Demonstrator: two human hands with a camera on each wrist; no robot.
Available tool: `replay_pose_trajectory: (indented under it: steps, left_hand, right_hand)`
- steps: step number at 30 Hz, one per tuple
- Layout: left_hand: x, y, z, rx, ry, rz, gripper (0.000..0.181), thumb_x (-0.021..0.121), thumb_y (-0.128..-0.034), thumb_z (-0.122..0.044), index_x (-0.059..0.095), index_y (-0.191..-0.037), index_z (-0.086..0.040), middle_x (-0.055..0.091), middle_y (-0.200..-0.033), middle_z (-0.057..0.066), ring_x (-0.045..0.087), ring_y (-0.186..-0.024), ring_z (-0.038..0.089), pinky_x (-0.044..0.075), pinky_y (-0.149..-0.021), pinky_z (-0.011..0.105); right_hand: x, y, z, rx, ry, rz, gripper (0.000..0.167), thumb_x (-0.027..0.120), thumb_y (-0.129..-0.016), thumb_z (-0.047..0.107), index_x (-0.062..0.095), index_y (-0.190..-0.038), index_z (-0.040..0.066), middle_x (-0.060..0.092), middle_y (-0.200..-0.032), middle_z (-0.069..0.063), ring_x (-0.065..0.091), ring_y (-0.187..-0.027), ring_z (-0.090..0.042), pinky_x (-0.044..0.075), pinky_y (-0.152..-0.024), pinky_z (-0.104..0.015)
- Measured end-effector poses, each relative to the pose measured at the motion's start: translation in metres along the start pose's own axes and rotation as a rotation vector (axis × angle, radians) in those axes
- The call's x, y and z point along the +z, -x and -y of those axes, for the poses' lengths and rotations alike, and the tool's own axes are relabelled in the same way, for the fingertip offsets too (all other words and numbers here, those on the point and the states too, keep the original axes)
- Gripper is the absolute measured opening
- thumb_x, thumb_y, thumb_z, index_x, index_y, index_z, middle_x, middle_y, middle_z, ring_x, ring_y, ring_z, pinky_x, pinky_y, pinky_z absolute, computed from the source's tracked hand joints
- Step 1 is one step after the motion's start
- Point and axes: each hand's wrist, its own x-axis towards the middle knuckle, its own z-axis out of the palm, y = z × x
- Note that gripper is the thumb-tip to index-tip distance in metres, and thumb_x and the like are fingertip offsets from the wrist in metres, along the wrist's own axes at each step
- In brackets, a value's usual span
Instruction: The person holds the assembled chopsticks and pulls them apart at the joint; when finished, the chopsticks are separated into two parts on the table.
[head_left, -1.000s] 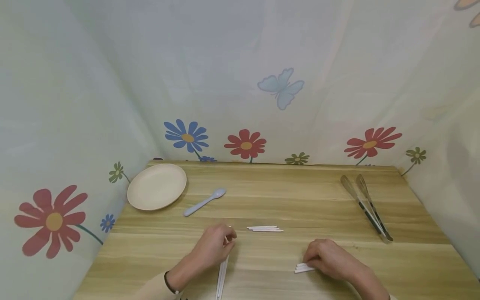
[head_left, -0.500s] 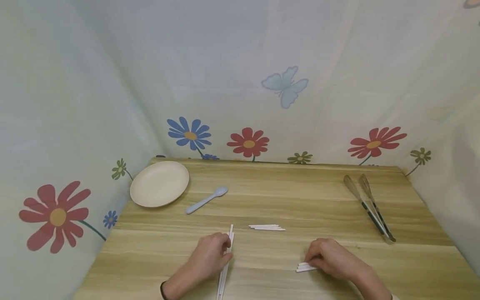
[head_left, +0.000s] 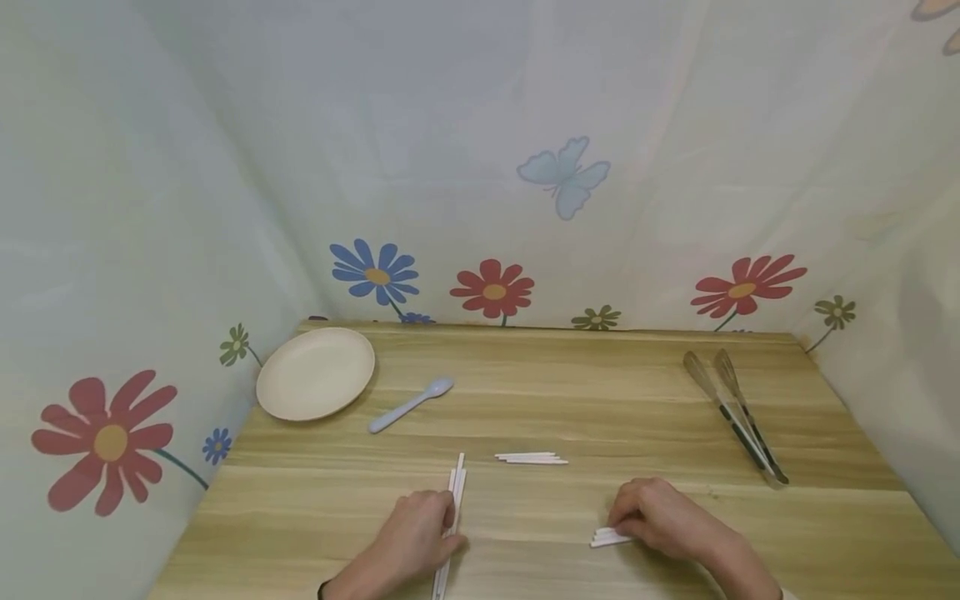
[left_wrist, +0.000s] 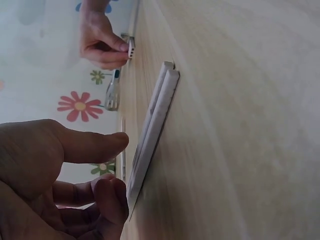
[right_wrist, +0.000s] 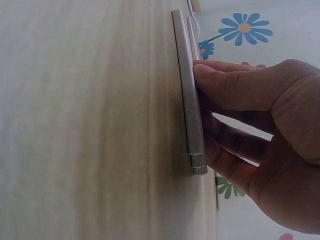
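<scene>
My left hand (head_left: 417, 533) is over a bundle of long white sticks (head_left: 459, 483) lying on the table and pointing away from me. In the left wrist view its thumb and loosely bent fingers are apart, beside the sticks (left_wrist: 156, 122) with nothing between them. My right hand (head_left: 663, 518) pinches a small bundle of white sticks (head_left: 609, 537) low at the table; their left ends stick out past the fingers. In the right wrist view the thumb presses along one stick (right_wrist: 188, 95), which has a greenish end. Several shorter-looking white sticks (head_left: 531, 457) lie sideways between the hands, farther back.
A cream plate (head_left: 315, 373) sits at the back left of the wooden table (head_left: 570, 392). Nearby lies a light blue spoon (head_left: 411, 406). Metal tongs (head_left: 742, 429) with dark handle parts rest on the right. A flower-printed curtain (head_left: 420, 150) surrounds the table.
My left hand has drawn back along the long sticks toward me, uncovering their far ends. The right hand has kept its place and its pinch on the small bundle.
</scene>
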Motion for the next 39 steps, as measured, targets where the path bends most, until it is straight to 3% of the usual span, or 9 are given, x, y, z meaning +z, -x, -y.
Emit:
replay_pose_trajectory:
  steps: [4,9,17,26,34,39]
  left_hand:
    - [0.0012,0.0003,0.0015,-0.049,0.043,0.061,0.03,0.082,-0.0741,-0.027,0.054,-0.071,-0.016,0.05,-0.065,-0.007,0.041,-0.055,0.007,0.033,-0.048,0.022]
    - [0.0028,0.0017,0.0038,-0.076,0.096,0.094,0.026,0.081,-0.0761,-0.023,0.056,-0.074,-0.015,0.052,-0.067,-0.007,0.043,-0.054,0.007,0.035,-0.046,0.021]
    - [0.0035,0.0033,0.0054,-0.054,0.073,0.069,0.02,0.076,-0.076,-0.018,0.057,-0.073,-0.014,0.054,-0.066,-0.006,0.044,-0.054,0.007,0.037,-0.047,0.022]
    - [0.0006,0.005,0.0066,-0.062,0.078,0.083,0.013,0.07,-0.0749,-0.011,0.057,-0.072,-0.012,0.052,-0.062,-0.005,0.045,-0.049,0.006,0.037,-0.041,0.021]
    - [0.0013,0.0043,0.0063,-0.008,0.009,0.052,0.014,0.068,-0.07,-0.009,0.054,-0.07,-0.009,0.048,-0.058,-0.004,0.041,-0.045,0.006,0.034,-0.038,0.02]
    - [0.0049,0.0018,0.0045,-0.011,-0.033,0.069,0.015,0.066,-0.0657,-0.009,0.056,-0.076,-0.004,0.046,-0.057,-0.003,0.04,-0.044,0.007,0.033,-0.037,0.02]
  right_hand:
    - [0.0006,-0.0007,-0.0013,-0.001,-0.005,0.008,0.014,0.076,-0.078,0.009,0.074,-0.081,0.022,0.067,-0.08,0.013,0.058,-0.077,0.001,0.05,-0.066,-0.021]
    - [-0.0003,-0.0005,-0.0023,0.009,-0.011,0.016,0.013,0.076,-0.079,0.01,0.075,-0.082,0.023,0.068,-0.08,0.012,0.058,-0.077,0.001,0.049,-0.066,-0.022]
    - [0.0001,0.0008,-0.0014,0.021,-0.016,0.013,0.015,0.076,-0.078,0.01,0.074,-0.082,0.024,0.067,-0.08,0.014,0.057,-0.077,0.002,0.049,-0.066,-0.022]
    - [0.0003,0.0001,-0.0014,0.015,-0.018,0.008,0.015,0.076,-0.078,0.009,0.074,-0.082,0.023,0.067,-0.08,0.014,0.058,-0.078,0.003,0.049,-0.067,-0.021]
    - [0.0025,0.0003,-0.0031,0.015,-0.02,-0.001,0.016,0.077,-0.077,0.008,0.074,-0.081,0.023,0.067,-0.081,0.015,0.057,-0.078,0.004,0.049,-0.067,-0.021]
    - [0.0014,0.0004,-0.0031,0.014,-0.028,0.008,0.014,0.076,-0.079,0.01,0.074,-0.082,0.024,0.067,-0.081,0.014,0.058,-0.078,0.002,0.05,-0.066,-0.021]
